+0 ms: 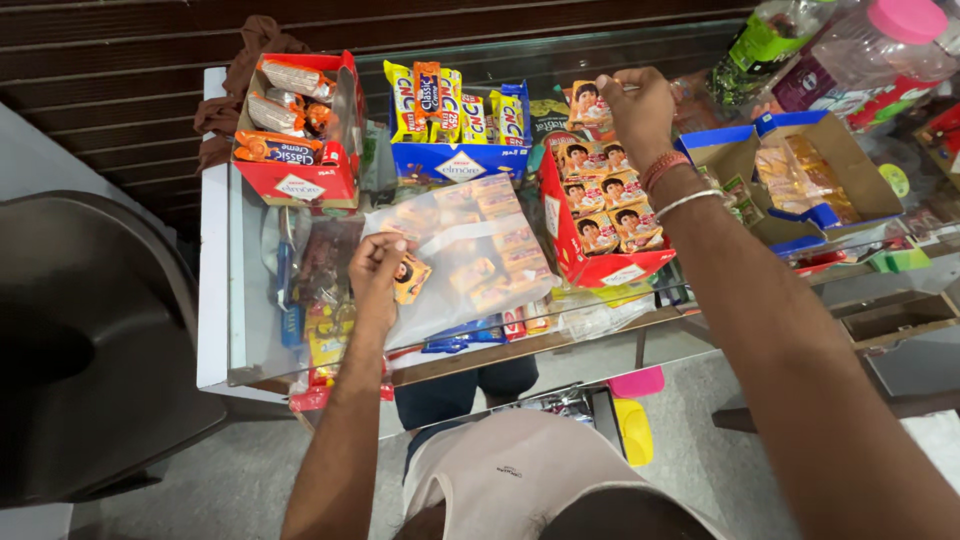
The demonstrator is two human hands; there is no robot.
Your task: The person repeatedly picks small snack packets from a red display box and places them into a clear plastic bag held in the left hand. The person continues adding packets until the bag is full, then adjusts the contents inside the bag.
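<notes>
My left hand (377,268) is shut on a small orange biscuit packet (411,277), held at the open mouth of a clear plastic bag (470,250) that holds several more such packets. My right hand (638,108) reaches over a red display box (575,262) filled with rows of orange biscuit packets (605,200). Its fingers pinch the top edge of one packet (590,102) at the far end of that box. A red thread and a silver bangle circle the right wrist.
A glass counter top (240,330) carries a red carton of cream biscuits (296,125), a blue carton of yellow packets (458,120) and an open blue box (810,170). A pink-lidded clear jar (880,40) stands far right. A dark chair (90,340) is at left.
</notes>
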